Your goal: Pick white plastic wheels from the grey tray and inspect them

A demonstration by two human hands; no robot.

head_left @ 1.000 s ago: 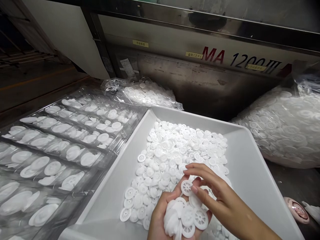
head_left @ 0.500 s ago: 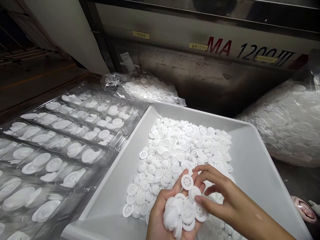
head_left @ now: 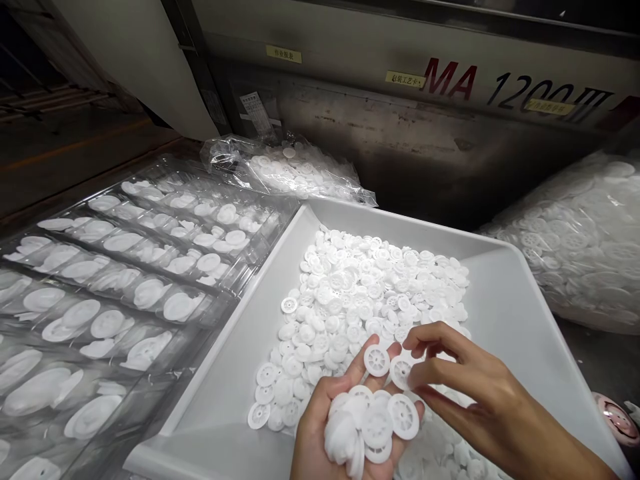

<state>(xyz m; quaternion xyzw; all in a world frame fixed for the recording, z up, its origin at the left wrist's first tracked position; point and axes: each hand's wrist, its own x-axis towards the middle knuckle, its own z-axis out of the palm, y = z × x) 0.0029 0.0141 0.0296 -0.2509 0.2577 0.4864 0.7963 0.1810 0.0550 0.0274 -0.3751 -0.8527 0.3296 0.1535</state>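
Note:
My left hand (head_left: 315, 420) is cupped, palm up, around a handful of white plastic wheels (head_left: 376, 425) with spoked centres. One spoked disc (head_left: 377, 361) lies near its fingertips. Just to the right, my right hand (head_left: 465, 380) pinches a single white wheel (head_left: 401, 372) between thumb and fingers, above the left fingers. Both hands are over a grey plastic bin (head_left: 505, 287), whose floor is covered by a spread of similar white wheels (head_left: 350, 293). Part of that spread is hidden behind my hands.
Left of the bin lie clear plastic trays (head_left: 220, 320) with white parts in their compartments. A clear bag of white parts (head_left: 295, 170) sits behind the bin, and a larger bag (head_left: 590, 240) stands at right. A machine panel (head_left: 375, 127) spans the back.
My right hand has shifted slightly right and now pinches a wheel away from the pile. Another wheel on the left palm's pile shows more fully. The view has moved a little.

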